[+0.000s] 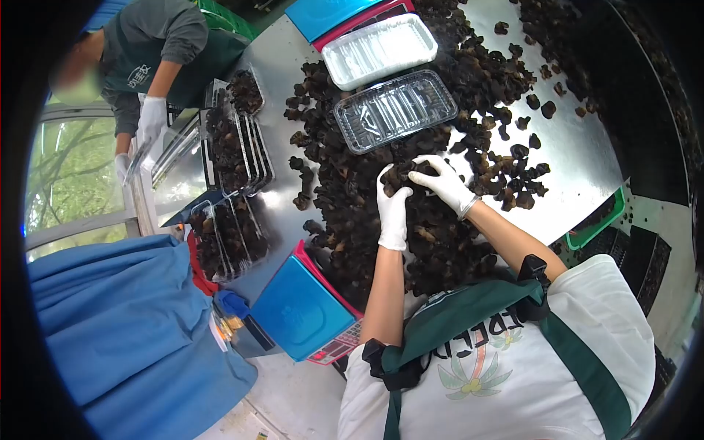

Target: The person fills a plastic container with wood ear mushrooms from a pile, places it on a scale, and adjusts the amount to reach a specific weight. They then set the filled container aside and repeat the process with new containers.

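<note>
Both my hands wear white gloves and meet over a heap of dark brown wood ear mushrooms [345,213]. Between them is a clump of wood ear mushroom [397,177], partly covered by the fingers. My left hand [393,207] curls around its near left side, thumb and fingers bent in. From the right, my right hand [446,185] closes on the same clump with bent fingers. Just beyond the hands, a clear plastic tray [396,110] rests on the heap. A stack of white trays [380,50] lies behind it.
A blue-topped scale [301,304] stands left of my left arm, another blue scale [330,16] at the far edge. Filled clear trays [253,158] are stacked along the table's left side. A co-worker in white gloves [152,121] handles a tray there. Loose mushrooms lie on the metal table [576,161].
</note>
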The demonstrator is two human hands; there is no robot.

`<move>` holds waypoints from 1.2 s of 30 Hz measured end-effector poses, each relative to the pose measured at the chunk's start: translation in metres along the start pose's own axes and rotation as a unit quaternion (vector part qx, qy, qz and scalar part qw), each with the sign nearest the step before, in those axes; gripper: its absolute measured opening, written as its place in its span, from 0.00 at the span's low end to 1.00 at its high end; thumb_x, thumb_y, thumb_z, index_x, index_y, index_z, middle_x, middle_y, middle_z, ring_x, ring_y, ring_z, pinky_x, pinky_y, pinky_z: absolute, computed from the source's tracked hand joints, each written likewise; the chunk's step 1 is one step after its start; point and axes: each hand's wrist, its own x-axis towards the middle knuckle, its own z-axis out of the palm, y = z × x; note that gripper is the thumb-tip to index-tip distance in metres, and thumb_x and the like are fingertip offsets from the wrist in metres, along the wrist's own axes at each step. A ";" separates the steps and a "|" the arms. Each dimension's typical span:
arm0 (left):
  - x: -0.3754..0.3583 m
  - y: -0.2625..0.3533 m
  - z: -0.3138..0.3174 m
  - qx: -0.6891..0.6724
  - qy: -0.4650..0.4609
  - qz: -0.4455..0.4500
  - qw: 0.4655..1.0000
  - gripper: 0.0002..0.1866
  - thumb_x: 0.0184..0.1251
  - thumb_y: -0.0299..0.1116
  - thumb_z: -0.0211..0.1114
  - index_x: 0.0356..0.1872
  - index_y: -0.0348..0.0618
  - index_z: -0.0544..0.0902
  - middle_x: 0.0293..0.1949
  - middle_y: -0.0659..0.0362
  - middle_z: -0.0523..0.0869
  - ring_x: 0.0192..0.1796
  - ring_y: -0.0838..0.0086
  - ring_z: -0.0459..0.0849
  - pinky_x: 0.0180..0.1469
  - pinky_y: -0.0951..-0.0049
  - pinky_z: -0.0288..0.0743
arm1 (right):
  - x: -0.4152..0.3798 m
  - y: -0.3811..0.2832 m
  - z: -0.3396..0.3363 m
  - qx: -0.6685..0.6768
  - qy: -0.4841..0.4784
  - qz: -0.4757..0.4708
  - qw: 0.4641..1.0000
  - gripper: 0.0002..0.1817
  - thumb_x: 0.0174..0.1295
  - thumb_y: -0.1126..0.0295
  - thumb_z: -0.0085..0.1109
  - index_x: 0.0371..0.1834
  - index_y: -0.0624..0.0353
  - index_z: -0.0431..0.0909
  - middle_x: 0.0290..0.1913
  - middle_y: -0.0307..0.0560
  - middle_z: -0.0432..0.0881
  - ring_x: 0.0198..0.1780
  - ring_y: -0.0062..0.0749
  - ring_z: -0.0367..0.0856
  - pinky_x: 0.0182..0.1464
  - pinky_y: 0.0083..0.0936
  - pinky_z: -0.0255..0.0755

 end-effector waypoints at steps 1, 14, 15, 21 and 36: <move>-0.006 0.004 0.003 -0.005 0.002 0.014 1.000 0.32 0.47 0.17 0.54 0.61 0.39 0.67 0.55 0.57 0.72 0.57 0.71 0.70 0.57 0.76 0.66 | 0.003 0.010 0.001 -0.030 -0.009 -0.083 0.996 0.17 0.55 0.64 0.65 0.44 0.59 0.77 0.51 0.44 0.72 0.56 0.30 0.70 0.58 0.25 0.64; 0.042 0.107 0.045 -0.011 -0.095 0.141 0.985 0.36 0.53 0.14 0.58 0.66 0.42 0.61 0.58 0.55 0.70 0.59 0.71 0.70 0.61 0.71 0.65 | 0.063 -0.111 -0.033 -0.011 -0.031 -0.184 0.982 0.24 0.62 0.63 0.57 0.61 0.55 0.69 0.55 0.46 0.75 0.54 0.27 0.72 0.54 0.23 0.68; 0.055 0.107 0.039 0.040 -0.110 0.154 0.981 0.41 0.53 0.16 0.61 0.70 0.46 0.56 0.58 0.54 0.70 0.55 0.74 0.73 0.55 0.74 0.70 | 0.065 -0.118 -0.037 -0.046 -0.019 -0.115 0.992 0.28 0.61 0.58 0.57 0.64 0.53 0.67 0.61 0.47 0.70 0.60 0.31 0.69 0.61 0.25 0.64; 0.060 0.116 -0.015 0.232 -0.038 0.110 0.966 0.40 0.57 0.27 0.65 0.71 0.56 0.57 0.61 0.49 0.68 0.42 0.79 0.77 0.36 0.81 0.73 | 0.093 -0.081 -0.102 -0.175 0.081 -0.174 0.966 0.24 0.61 0.61 0.56 0.62 0.52 0.70 0.55 0.43 0.76 0.48 0.24 0.77 0.50 0.22 0.71; 0.107 0.049 -0.064 0.292 0.017 -0.012 0.956 0.15 0.71 0.36 0.50 0.53 0.42 0.74 0.35 0.57 0.84 0.20 0.79 0.80 0.17 0.83 0.71 | 0.097 -0.062 -0.106 -0.405 0.037 -0.059 0.912 0.21 0.51 0.55 0.61 0.45 0.54 0.82 0.43 0.50 0.78 0.47 0.39 0.78 0.50 0.29 0.71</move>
